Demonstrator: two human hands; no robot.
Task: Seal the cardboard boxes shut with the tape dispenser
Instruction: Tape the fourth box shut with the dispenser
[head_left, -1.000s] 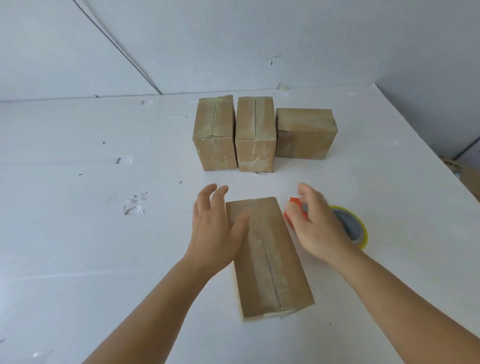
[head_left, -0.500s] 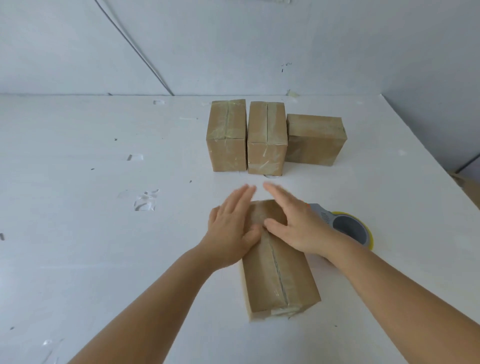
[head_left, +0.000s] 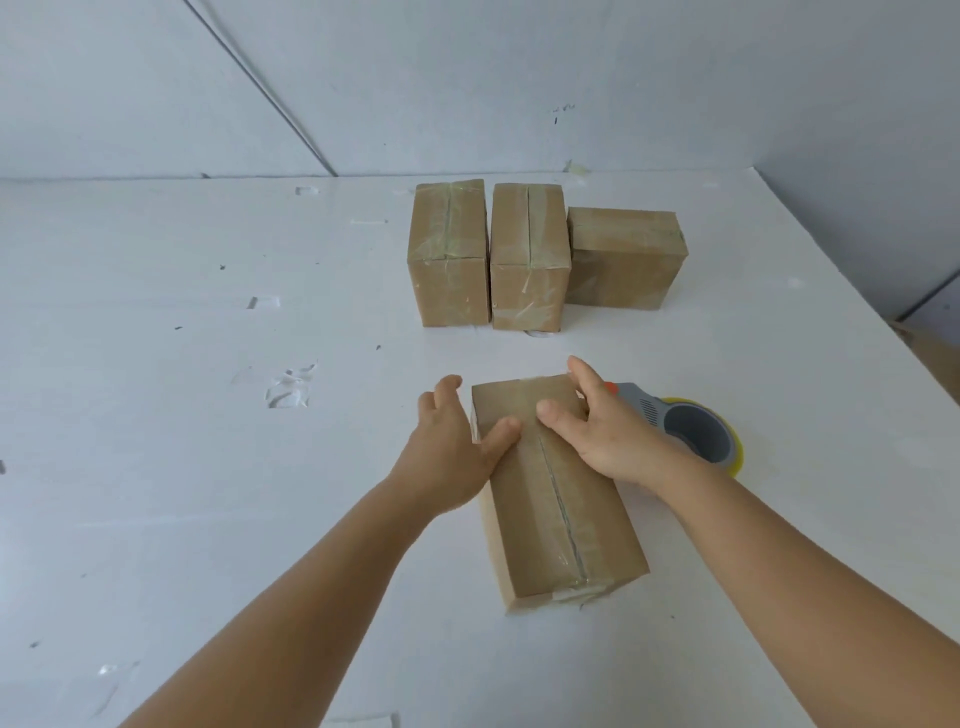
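A long brown cardboard box (head_left: 558, 512) lies on the white table (head_left: 182, 467) in front of me, clear tape running along its top seam. My left hand (head_left: 452, 447) clasps its far left edge, thumb on top and fingers down the side. My right hand (head_left: 602, 431) clasps the far right edge the same way, thumb pressed on the taped seam. The tape dispenser (head_left: 685, 426), grey with a yellowish tape roll and an orange tip, lies on the table just right of the box, behind my right hand.
Three taped cardboard boxes stand in a row at the back: left box (head_left: 449, 254), middle box (head_left: 529, 257), lower right box (head_left: 623, 257). Tape scraps (head_left: 291, 387) stick to the table at left. The table's right edge (head_left: 883, 322) runs diagonally; walls rise close behind.
My right hand left the dispenser and came onto the box. Both hands went from lying flat on the top to clasping its far end at the sides.
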